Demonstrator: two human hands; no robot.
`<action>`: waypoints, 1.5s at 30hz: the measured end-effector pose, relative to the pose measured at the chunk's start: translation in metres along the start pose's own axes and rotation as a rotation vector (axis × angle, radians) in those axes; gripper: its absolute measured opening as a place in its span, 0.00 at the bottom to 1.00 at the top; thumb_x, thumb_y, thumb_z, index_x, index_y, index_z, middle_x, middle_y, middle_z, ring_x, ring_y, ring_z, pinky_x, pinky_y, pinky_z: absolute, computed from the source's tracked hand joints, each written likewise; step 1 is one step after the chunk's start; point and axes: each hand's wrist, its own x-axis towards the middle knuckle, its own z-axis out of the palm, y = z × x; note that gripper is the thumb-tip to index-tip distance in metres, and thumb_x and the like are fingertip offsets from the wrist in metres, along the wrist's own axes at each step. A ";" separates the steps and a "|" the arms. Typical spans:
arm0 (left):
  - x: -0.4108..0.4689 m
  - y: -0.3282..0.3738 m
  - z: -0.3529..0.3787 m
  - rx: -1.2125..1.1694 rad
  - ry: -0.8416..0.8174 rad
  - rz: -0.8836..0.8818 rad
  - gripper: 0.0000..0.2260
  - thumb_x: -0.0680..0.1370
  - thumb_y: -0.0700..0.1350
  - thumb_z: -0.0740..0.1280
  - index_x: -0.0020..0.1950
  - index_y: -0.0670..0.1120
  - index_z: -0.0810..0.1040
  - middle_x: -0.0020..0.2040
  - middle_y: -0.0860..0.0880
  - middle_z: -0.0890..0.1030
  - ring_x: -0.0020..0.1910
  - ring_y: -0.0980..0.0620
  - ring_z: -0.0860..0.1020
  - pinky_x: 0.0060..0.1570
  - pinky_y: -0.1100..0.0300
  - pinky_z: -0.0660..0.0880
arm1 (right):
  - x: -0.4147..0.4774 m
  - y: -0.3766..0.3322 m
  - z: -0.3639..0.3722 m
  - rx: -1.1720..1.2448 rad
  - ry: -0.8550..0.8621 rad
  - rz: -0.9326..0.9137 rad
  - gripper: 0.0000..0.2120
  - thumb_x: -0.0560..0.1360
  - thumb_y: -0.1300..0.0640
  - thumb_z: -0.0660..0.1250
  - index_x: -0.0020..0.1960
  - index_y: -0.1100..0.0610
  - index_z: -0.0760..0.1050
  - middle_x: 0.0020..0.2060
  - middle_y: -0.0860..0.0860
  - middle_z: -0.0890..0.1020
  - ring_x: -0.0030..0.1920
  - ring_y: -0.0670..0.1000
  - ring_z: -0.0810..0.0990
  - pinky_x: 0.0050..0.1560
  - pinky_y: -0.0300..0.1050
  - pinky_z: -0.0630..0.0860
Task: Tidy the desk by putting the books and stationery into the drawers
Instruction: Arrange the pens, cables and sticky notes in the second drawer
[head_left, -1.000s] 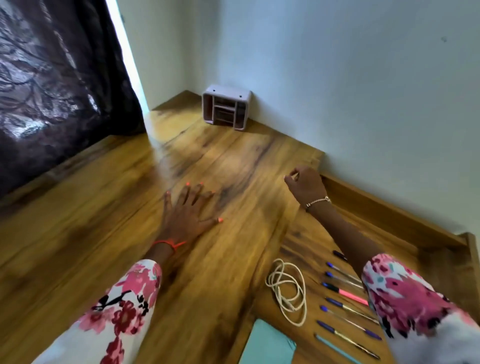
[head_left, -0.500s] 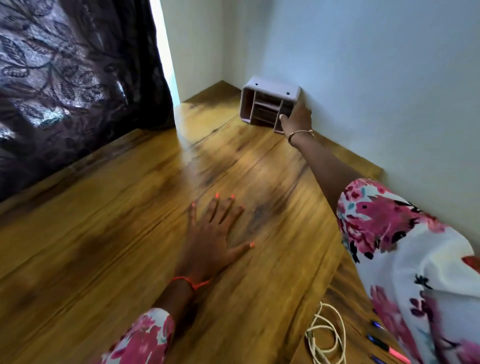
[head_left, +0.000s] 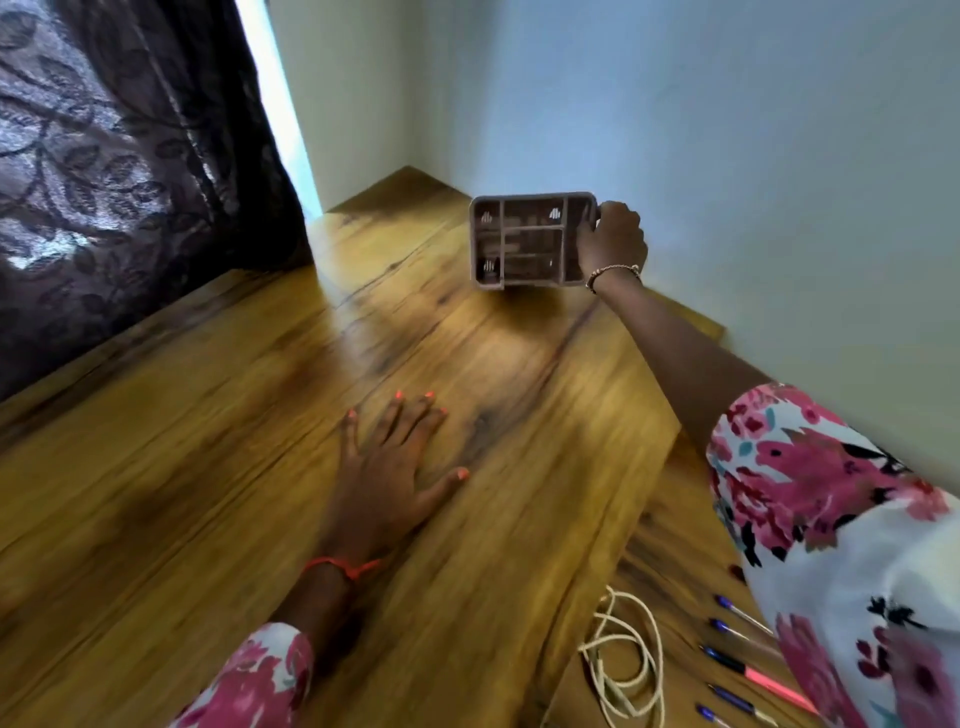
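Our right hand (head_left: 613, 244) is curled around the 3 o'clock edge of the pink desk organiser (head_left: 524, 239). The organiser is tipped so its compartments face us. It sits near the far corner of the bench (head_left: 208, 467), close to the wall, toward 1 o'clock from our left hand (head_left: 387, 467). That hand lies flat on the bench, fingers spread, holding nothing. At 5 o'clock an open drawer (head_left: 670, 587) holds pens (head_left: 727, 693) and a coiled cord (head_left: 623, 660).

Mauve-grey organiser (head_left: 519, 234), golden wood-grain desk (head_left: 208, 467), pink-floral sleeve (head_left: 831, 519) — dark leaf-patterned curtain (head_left: 104, 156), pale bluish wall (head_left: 727, 130)
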 end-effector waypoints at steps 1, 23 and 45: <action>0.000 0.001 0.000 -0.004 0.003 0.002 0.34 0.69 0.70 0.47 0.72 0.57 0.60 0.75 0.60 0.55 0.75 0.56 0.47 0.69 0.42 0.38 | -0.005 0.011 -0.012 0.004 0.010 -0.018 0.15 0.78 0.54 0.55 0.58 0.61 0.73 0.59 0.60 0.75 0.59 0.62 0.74 0.56 0.50 0.70; -0.071 0.236 0.056 -0.480 -0.299 0.324 0.35 0.78 0.48 0.62 0.73 0.51 0.38 0.72 0.56 0.35 0.73 0.57 0.41 0.69 0.60 0.53 | -0.137 0.237 -0.125 -0.058 -0.334 0.104 0.11 0.74 0.60 0.66 0.55 0.59 0.79 0.54 0.58 0.82 0.54 0.57 0.79 0.54 0.46 0.73; -0.055 0.239 0.096 -0.338 -0.468 0.018 0.38 0.78 0.53 0.60 0.74 0.44 0.35 0.69 0.52 0.26 0.73 0.50 0.35 0.72 0.49 0.49 | -0.126 0.233 -0.063 -0.066 -0.397 0.077 0.14 0.75 0.61 0.65 0.60 0.63 0.75 0.56 0.60 0.79 0.55 0.59 0.79 0.56 0.51 0.76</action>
